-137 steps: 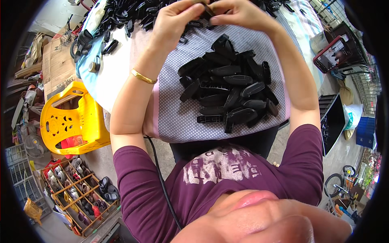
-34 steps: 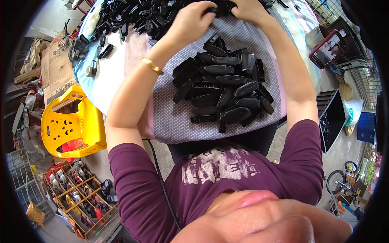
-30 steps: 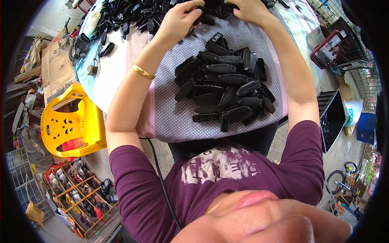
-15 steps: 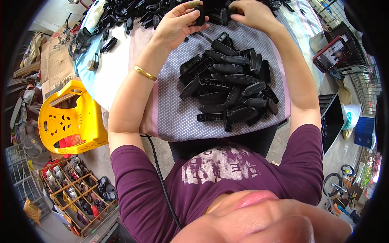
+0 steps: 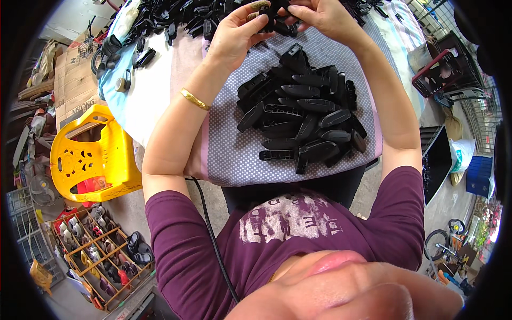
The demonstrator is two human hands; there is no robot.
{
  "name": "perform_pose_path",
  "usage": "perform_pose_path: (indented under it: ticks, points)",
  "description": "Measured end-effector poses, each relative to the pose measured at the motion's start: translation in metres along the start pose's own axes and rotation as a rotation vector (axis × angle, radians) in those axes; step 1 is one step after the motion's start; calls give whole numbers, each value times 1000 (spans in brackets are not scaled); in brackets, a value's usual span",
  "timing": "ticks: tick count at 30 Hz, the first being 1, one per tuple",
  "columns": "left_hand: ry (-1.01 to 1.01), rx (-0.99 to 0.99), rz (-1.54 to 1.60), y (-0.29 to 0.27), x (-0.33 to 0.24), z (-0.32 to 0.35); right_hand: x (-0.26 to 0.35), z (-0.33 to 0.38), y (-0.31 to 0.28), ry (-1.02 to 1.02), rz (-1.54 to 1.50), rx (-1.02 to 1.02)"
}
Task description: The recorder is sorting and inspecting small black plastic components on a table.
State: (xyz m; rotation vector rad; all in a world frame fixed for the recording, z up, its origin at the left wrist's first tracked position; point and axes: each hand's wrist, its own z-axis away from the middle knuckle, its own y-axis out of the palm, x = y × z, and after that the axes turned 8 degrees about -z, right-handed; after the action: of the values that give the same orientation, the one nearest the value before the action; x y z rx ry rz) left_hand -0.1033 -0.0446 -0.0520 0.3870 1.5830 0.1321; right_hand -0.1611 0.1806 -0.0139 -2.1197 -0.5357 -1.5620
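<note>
Working on a black piece (image 5: 270, 16)
Left hand (image 5: 234, 37) pinches it; can't tell if right hand (image 5: 326, 20) grips. Next likely needs care.

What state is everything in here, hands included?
Left hand: closed on a black part
Right hand: fingers bent beside that part; grip unclear
Nearer pile: loosely heaped
Farther pile: loose, spread wide
Dotted cloth: spread out beneath the nearer pile
Bracelet: worn, left wrist
Phone: screen lit
Fan: spinning or still, can't tell
</note>
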Motion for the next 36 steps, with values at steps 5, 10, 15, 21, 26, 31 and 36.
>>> perform_pose_path:
  ticks: [5,10,15,21,26,31,36]
  points:
    - [93,-79,-146,3,1,0,24,13,33,68,-191,-71]
    - [112,-23,-100,2,1,1,15,11,39,81,-295,-85]
    - [157,-58,4,3,2,1,19,13,44,160,-428,-81]
    - [100,-66,68,-1,3,-2,9,12,48,142,-366,-171]
    - [97,-95,105,7,-1,2,-2,9,63,-688,2,-258]
    - [125,-28,87,3,-24,7,25,16,49,113,-12,-130]
    - [446,444,237,-11,-13,-11,20,21,45,-146,257,-10]
